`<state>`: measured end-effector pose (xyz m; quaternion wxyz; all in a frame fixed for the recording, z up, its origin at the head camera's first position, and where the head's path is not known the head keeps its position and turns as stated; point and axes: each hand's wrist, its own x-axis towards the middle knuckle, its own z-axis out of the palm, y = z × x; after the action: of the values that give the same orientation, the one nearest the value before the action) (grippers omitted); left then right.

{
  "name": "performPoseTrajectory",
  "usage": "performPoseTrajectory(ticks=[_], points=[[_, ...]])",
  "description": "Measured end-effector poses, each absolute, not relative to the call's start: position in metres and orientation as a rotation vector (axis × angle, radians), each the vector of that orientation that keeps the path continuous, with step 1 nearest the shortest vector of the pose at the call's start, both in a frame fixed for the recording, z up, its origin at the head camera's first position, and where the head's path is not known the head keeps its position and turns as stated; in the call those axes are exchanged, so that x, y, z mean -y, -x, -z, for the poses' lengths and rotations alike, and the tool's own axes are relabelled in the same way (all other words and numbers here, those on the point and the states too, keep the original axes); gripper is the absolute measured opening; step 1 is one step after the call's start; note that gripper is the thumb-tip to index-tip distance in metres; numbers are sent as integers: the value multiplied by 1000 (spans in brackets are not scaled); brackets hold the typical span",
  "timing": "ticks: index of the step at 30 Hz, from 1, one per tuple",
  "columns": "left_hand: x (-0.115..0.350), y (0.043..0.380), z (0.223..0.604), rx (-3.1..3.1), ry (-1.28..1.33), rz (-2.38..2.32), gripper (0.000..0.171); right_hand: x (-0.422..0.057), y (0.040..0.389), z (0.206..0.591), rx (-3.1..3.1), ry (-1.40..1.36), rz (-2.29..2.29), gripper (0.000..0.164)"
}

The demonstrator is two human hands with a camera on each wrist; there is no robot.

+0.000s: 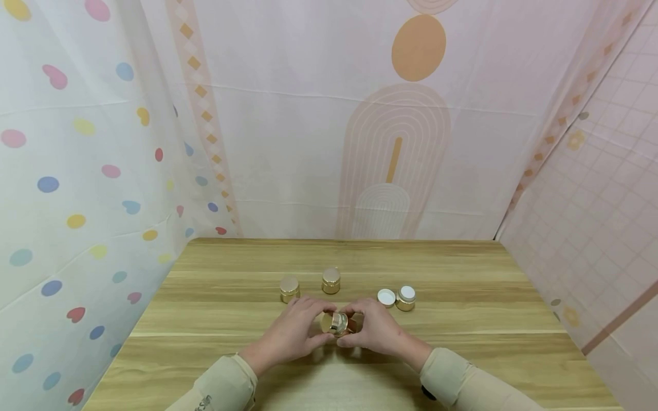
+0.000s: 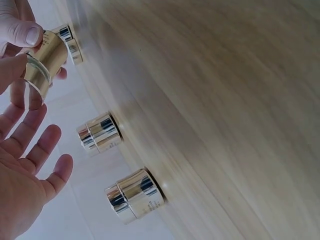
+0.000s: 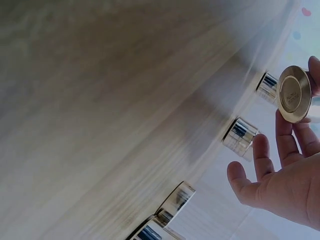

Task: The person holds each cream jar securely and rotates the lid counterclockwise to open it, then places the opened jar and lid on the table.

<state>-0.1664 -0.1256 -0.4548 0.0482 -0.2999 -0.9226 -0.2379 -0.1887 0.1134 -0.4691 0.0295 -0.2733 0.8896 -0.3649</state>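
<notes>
Pinches lid (image 1: 327, 323) with left hand (image 1: 292, 332), grips jar (image 3: 294, 95) with right hand (image 1: 377, 330); holds long axis sideways between both, base toward right.

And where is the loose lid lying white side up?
In the head view, the loose lid lies on the table, right of centre, immediately left of the white-topped jar and beyond the right hand.

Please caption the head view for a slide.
Left hand and right hand hold a gold jar over a wooden table, three jars beyond.
</notes>
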Motion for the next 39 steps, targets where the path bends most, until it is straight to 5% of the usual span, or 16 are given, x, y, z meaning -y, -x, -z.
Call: performPoseTrajectory(ticks=[39], points=[[128,166,464,2841,763,708,43,-123,184,475,-2819,746,1054,45]])
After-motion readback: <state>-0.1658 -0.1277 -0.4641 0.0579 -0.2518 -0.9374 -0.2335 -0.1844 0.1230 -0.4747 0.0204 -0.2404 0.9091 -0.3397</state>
